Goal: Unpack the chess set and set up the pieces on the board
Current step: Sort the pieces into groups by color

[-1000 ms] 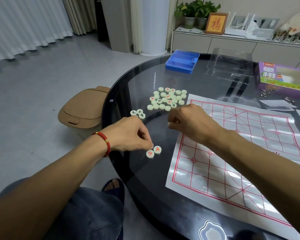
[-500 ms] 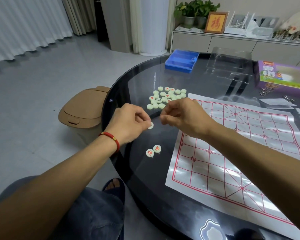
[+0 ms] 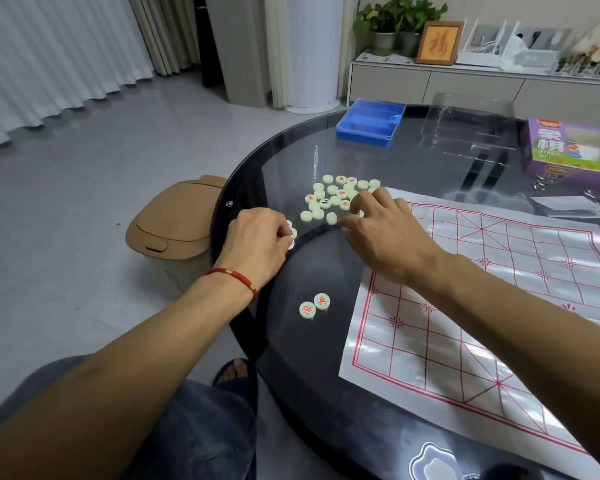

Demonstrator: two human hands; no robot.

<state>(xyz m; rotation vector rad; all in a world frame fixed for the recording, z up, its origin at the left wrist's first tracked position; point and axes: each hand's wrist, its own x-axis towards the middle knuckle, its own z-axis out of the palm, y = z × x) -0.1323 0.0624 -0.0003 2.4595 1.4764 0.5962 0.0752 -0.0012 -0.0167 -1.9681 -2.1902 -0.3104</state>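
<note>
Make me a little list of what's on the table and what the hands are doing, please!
Table: round dark glass table
Board: paper sheet with red grid, no pieces on it
Big pile: pale round pieces beside the board's far-left corner
Pair set apart: two red-marked pieces, touching, left of the board
Left hand: fingers curled on a few pieces at the table's edge
Right hand: fingertips at the pile's edge; grasp unclear
Far side: blue tray, clear lid, purple box

Both hands (image 3: 257,242) (image 3: 383,233) finger pale pieces (image 3: 329,199) beside the board (image 3: 499,306).
</note>
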